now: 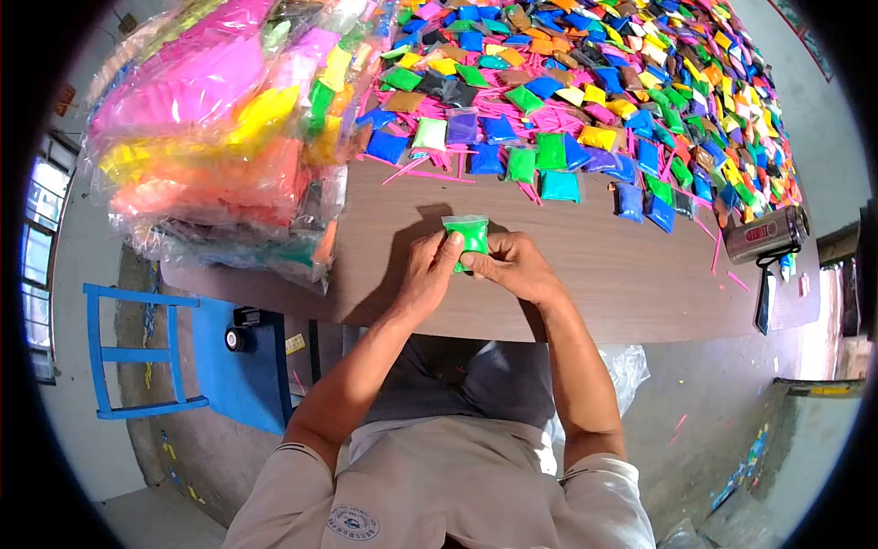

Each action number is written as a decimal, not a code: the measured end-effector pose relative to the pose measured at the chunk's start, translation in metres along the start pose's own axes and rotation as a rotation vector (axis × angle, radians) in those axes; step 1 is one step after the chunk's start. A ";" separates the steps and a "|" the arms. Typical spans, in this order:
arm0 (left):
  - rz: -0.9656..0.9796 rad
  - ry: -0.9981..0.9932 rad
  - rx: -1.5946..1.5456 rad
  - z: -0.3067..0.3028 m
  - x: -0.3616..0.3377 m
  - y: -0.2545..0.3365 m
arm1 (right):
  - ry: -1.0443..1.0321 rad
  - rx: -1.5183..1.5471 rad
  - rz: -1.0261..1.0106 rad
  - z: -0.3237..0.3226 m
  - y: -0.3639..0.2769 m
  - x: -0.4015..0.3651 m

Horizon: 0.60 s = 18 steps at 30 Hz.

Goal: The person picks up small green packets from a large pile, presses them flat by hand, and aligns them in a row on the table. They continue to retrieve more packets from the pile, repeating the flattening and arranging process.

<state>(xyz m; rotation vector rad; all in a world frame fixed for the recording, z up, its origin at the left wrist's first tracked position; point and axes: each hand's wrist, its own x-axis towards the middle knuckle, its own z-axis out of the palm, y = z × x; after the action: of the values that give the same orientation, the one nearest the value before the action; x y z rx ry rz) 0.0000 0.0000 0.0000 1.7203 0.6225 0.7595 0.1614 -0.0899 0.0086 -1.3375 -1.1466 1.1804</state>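
Observation:
A small clear packet of bright green filling (pixel 474 235) is held upright between both hands, over the near part of the brown table (pixel 393 302). My left hand (pixel 432 263) pinches its left side, thumb on the front face. From the right, my right hand (pixel 517 265) grips its lower right corner with the thumb across the front. The fingers behind the packet are hidden. Beyond the hands, the closest loose packets are a teal one (pixel 560 186) and a green one (pixel 520 166), lying on the table.
Many coloured packets and pink sticks (pixel 530 82) cover the table's far side. Large plastic bags of coloured packets (pixel 210 156) are stacked at left. A metal flask (pixel 766 236) lies at the right edge. A blue chair (pixel 238 366) stands at left, with a black object (pixel 247 317) on it.

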 end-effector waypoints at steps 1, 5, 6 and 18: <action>-0.010 0.005 0.001 -0.001 0.000 0.003 | -0.008 0.010 0.018 0.002 -0.004 0.000; -0.043 0.012 -0.008 0.001 0.001 -0.002 | 0.019 0.091 0.062 0.004 0.003 0.003; -0.061 -0.015 0.008 -0.002 0.000 0.001 | 0.014 0.089 0.027 0.004 0.007 0.005; -0.058 -0.014 -0.028 -0.008 -0.002 -0.005 | 0.024 0.222 0.071 -0.001 -0.010 -0.003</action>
<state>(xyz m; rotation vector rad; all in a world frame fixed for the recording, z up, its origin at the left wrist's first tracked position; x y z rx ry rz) -0.0072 0.0048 -0.0036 1.6738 0.6469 0.7120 0.1618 -0.0926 0.0192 -1.2270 -0.9279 1.2988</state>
